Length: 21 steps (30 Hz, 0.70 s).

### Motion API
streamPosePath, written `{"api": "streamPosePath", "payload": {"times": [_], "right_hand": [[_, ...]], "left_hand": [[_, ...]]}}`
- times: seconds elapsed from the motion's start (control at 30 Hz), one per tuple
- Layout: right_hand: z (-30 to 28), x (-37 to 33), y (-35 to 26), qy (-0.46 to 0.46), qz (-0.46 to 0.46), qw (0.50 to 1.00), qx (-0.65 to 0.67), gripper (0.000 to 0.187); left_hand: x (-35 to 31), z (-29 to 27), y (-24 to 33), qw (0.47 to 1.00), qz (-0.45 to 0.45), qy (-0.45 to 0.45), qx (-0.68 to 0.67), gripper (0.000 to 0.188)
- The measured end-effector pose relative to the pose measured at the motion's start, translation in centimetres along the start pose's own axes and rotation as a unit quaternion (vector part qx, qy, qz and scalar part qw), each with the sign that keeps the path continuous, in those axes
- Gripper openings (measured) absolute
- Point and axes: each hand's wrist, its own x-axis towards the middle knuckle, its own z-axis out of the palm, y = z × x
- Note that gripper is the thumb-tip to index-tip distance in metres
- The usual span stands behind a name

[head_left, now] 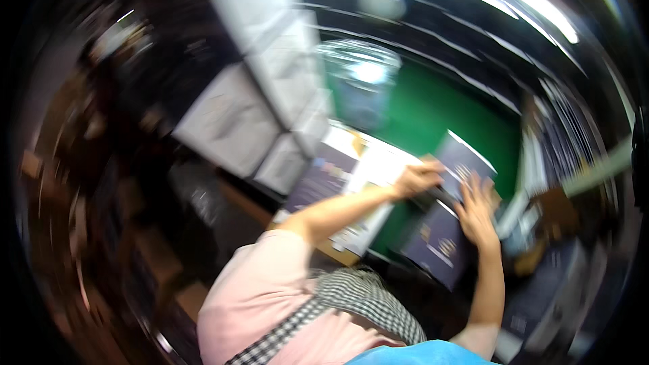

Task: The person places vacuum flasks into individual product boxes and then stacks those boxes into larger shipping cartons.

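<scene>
A dark navy box [466, 162] with gold print lies on the green table top [433, 105]. A second dark printed panel [438, 243] lies nearer to me; whether the two are joined I cannot tell. My right hand [478, 213] presses on the dark surfaces from the right, its fingers spread. My left hand [418, 179] is at the left edge of the far box, fingers bent and drawn together. What they pinch is hidden by blur. Beside that hand lie white printed sheets or flat cartons [378, 169] and a purple printed one [318, 179].
A clear plastic-wrapped round container [362, 81] stands at the back of the table. White boxes [230, 122] are stacked to the left. Upright flat cartons [568, 128] stand at the right, near a brown cardboard piece [556, 209]. Motion blurs much of the surroundings.
</scene>
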Motion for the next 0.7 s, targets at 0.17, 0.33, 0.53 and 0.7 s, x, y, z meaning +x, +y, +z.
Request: {"api": "streamPosePath", "payload": {"times": [0.17, 0.33, 0.53, 0.7], "right_hand": [[-1.5, 0.6, -1.5, -0.080, 0.011, 0.997, 0.012, 0.079], [-0.6, 3.7, 0.1, -0.068, -0.035, 0.997, 0.026, 0.087], [0.7, 6.3, -5.5, -0.012, -0.004, 1.000, -0.015, 0.108], [2.1, 5.2, -1.5, 0.013, 0.010, 1.000, 0.008, 0.108]], "left_hand": [[0.7, 0.4, 0.4, 0.996, 0.019, 0.078, 0.043, 0.064], [4.8, 0.6, 0.3, 1.000, -0.006, -0.013, 0.006, 0.060], [5.8, -2.5, -3.7, 0.999, 0.004, -0.020, -0.049, 0.063], [5.3, 1.9, -2.6, 0.992, -0.035, 0.007, 0.125, 0.079]]}}
